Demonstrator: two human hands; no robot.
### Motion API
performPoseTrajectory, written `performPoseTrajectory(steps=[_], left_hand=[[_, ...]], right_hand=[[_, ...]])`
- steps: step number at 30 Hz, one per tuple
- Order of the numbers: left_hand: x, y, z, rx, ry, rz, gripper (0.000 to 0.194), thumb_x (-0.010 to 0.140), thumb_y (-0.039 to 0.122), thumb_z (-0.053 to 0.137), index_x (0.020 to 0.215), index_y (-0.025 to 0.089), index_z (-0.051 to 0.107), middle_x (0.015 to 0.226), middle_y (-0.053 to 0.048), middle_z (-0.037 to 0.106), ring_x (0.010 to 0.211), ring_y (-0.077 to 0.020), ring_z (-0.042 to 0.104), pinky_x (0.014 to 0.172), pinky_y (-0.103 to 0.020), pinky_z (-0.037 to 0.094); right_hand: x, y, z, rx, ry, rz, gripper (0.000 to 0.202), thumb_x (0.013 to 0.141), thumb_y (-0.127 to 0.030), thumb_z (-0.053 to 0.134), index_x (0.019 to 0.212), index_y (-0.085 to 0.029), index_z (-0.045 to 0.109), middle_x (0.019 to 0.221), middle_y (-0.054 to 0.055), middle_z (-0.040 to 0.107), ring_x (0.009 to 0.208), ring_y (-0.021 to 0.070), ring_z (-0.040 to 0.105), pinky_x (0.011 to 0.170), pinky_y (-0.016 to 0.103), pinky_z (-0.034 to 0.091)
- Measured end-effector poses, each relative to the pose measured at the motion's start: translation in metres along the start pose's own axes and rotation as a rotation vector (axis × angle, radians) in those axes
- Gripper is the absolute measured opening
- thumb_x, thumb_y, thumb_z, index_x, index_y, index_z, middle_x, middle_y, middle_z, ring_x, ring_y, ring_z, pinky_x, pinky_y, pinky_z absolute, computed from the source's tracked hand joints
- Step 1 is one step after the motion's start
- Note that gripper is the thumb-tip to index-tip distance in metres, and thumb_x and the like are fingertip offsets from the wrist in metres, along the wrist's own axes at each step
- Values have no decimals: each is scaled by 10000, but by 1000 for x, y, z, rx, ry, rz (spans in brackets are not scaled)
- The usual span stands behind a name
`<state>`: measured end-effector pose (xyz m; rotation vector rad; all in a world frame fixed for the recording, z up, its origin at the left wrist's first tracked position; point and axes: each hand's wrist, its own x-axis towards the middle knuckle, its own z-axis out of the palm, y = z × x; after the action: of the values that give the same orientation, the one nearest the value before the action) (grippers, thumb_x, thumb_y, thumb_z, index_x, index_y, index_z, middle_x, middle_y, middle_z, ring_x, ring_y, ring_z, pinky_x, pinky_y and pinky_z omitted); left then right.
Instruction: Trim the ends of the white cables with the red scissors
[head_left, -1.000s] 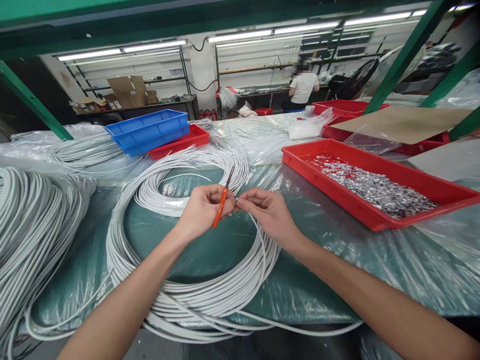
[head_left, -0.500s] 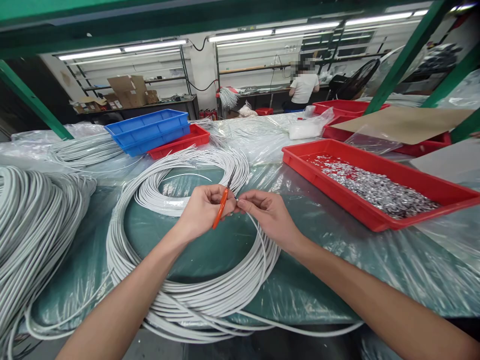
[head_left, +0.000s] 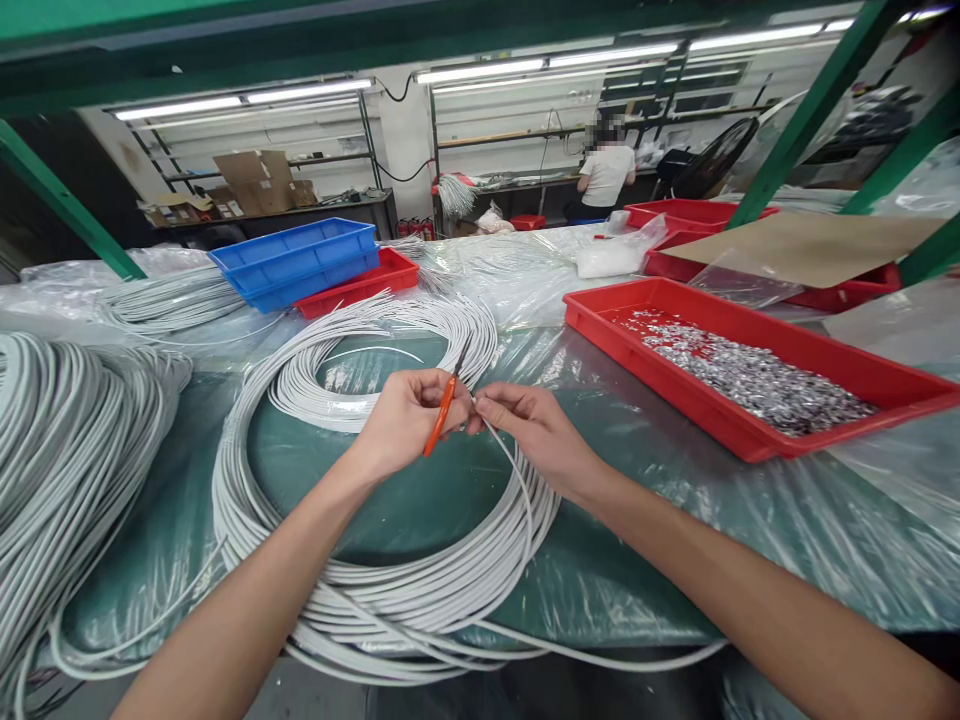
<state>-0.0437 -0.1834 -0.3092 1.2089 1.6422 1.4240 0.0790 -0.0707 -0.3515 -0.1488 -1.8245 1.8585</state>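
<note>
My left hand (head_left: 409,418) is closed around an orange-handled tool (head_left: 441,415), its dark, thin tip pointing up and away. Close against it, my right hand (head_left: 536,425) pinches the end of a white cable (head_left: 499,440) between thumb and fingers. The fingertips of both hands meet at the cable's end, and the small detail there is hidden. Beneath the hands lies a large coil of white cable (head_left: 247,470), with a smaller coil (head_left: 300,390) inside its far part.
At the right, a red tray (head_left: 675,400) holds many small shiny metal pieces. A thick cable bundle (head_left: 67,480) lies at the left. Behind are a blue tray (head_left: 300,260) and a red one (head_left: 397,268). A person (head_left: 606,175) is in the far background.
</note>
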Motion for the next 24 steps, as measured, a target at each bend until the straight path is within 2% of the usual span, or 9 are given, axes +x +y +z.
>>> performPoseTrajectory(steps=[13, 18, 21, 24], left_hand=[[0, 4, 1, -30, -4, -36, 67, 626, 70, 563, 628, 136, 549, 521, 20, 562, 466, -59, 423, 445, -173, 306], [4, -5, -3, 7, 17, -50, 63, 622, 103, 559, 674, 136, 571, 539, 26, 536, 477, -70, 426, 470, -197, 322], [10, -17, -8, 105, 1, -42, 38, 653, 149, 553, 688, 144, 569, 552, 33, 498, 486, -74, 399, 478, -209, 303], [15, -31, -14, 399, 31, -21, 83, 677, 193, 544, 611, 162, 503, 540, 41, 417, 507, -76, 324, 481, -221, 251]], right_hand=[[2, 2, -5, 48, -73, 84, 302, 846, -442, 666, 743, -158, 683, 705, 35, 633, 693, 144, 513, 652, 284, 363], [2, -2, -5, 62, -45, 87, 284, 845, -433, 672, 748, -166, 675, 701, 29, 623, 674, 136, 501, 650, 278, 370], [4, -1, -8, 48, 16, 87, 303, 841, -442, 673, 723, -163, 660, 729, 34, 616, 687, 134, 498, 650, 270, 375], [6, 2, -13, 44, 96, 92, 309, 827, -454, 681, 732, -160, 657, 761, 38, 611, 705, 137, 494, 643, 263, 380]])
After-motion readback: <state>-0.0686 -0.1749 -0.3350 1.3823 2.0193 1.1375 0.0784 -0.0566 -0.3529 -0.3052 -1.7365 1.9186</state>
